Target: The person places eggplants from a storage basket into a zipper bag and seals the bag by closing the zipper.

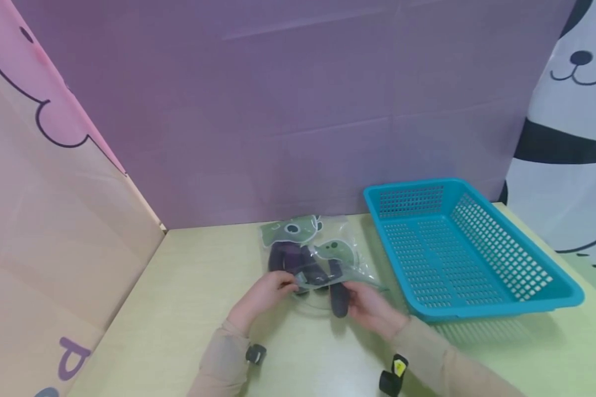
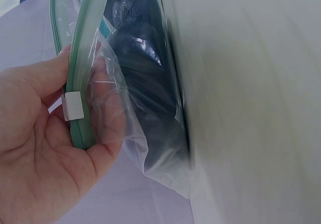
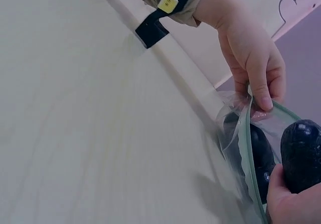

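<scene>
A clear zip bag (image 1: 336, 251) with green cartoon prints lies on the table, several dark purple eggplants (image 1: 290, 256) inside it. My left hand (image 1: 265, 293) pinches the bag's rim; in the left wrist view its fingers curl round the green zip strip (image 2: 83, 131) beside a white slider (image 2: 73, 105). My right hand (image 1: 372, 309) grips one more dark eggplant (image 1: 340, 302), which sits at the mouth of the bag with its rounded end toward me. The right wrist view shows the mouth spread apart, the held eggplant (image 3: 302, 153) over the opening and another eggplant (image 3: 261, 156) within.
A blue perforated basket (image 1: 437, 317) stands on the right, close to the bag. Purple cloth (image 1: 278, 110) hangs behind the pale table (image 1: 193, 275), with printed cloth on both sides. Each wrist wears a small black camera mount (image 1: 256, 354).
</scene>
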`<state>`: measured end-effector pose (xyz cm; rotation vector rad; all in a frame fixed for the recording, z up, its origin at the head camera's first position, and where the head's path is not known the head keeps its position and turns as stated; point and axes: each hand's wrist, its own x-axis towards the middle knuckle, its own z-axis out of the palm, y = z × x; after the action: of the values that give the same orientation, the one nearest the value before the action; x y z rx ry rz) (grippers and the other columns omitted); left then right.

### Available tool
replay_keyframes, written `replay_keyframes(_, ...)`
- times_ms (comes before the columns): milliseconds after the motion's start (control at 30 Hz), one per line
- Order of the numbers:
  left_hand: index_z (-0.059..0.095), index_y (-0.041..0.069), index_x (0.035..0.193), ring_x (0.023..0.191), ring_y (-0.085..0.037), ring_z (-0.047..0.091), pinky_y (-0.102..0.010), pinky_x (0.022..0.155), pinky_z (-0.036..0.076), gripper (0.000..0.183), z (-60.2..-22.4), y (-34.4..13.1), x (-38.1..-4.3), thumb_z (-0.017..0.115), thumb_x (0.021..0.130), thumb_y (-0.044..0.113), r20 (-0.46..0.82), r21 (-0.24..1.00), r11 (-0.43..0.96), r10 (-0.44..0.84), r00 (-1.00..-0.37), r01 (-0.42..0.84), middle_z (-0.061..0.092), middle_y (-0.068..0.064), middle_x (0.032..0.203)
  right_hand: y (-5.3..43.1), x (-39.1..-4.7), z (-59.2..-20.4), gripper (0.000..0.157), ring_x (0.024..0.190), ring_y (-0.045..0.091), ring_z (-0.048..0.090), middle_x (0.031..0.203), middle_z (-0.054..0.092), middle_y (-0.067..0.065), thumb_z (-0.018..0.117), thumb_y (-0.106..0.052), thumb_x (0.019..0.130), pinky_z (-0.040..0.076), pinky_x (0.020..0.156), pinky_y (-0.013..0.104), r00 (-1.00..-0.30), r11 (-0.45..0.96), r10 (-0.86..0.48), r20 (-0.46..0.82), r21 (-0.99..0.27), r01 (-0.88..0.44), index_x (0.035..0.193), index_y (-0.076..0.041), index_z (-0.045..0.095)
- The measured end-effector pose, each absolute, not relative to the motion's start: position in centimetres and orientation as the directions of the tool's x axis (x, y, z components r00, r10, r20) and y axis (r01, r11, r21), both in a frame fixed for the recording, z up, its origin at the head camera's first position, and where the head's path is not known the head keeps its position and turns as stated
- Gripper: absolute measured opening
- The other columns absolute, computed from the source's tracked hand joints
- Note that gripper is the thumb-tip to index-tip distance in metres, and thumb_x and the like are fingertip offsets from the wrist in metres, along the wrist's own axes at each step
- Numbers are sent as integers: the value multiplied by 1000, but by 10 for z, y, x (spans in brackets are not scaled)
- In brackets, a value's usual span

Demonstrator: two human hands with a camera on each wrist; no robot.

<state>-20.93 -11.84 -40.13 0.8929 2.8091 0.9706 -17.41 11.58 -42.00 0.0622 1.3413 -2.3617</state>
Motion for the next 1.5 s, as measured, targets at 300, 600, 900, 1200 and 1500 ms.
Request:
replay_keyframes(300,69,3,91,78,-16,61,-29,73,51,11,-403,-118,-210,60,91,10,146,567,641,539,-829,517,68,-5,85,109,-183,-424,37,92,11,56,119,39,16,26,-5,100,50,85,20,-916,-531,-302,-265,-751,392,133,10,23)
replay_keyframes(600,69,4,91,78,-16,61,-29,74,52,11,-401,-117,-210,60,91,11,142,570,644,534,-833,510,68,-5,85,104,-196,-429,27,87,8,55,115,42,9,31,-11,102,50,79,17,-929,-554,-232,-287,-746,369,126,1,32)
replay_keyframes(900,69,4,90,77,-15,60,-26,72,51,11,-401,-118,-211,60,91,12,147,582,629,543,-827,516,67,-4,84,100,-202,-429,31,91,7,55,113,51,3,40,-12,99,48,83,17,-940,-499,-159,-302,-797,340,128,-1,37)
replay_keyframes(1200,68,5,91,77,-14,60,-27,72,51,11,-403,-119,-211,60,91,12,136,581,636,539,-831,508,67,-4,83,94,-211,-428,38,86,7,59,102,59,-2,45,-12,98,49,74,17,-938,-451,-171,-300,-823,345,132,2,38)
replay_keyframes(1500,68,6,90,75,-10,58,-26,71,50,10,-403,-118,-210,60,91,12,133,580,645,528,-839,498,67,-2,83,90,-217,-425,44,81,6,62,96,63,-1,48,-13,97,51,72,16,-939,-425,-136,-317,-837,344,135,7,36)
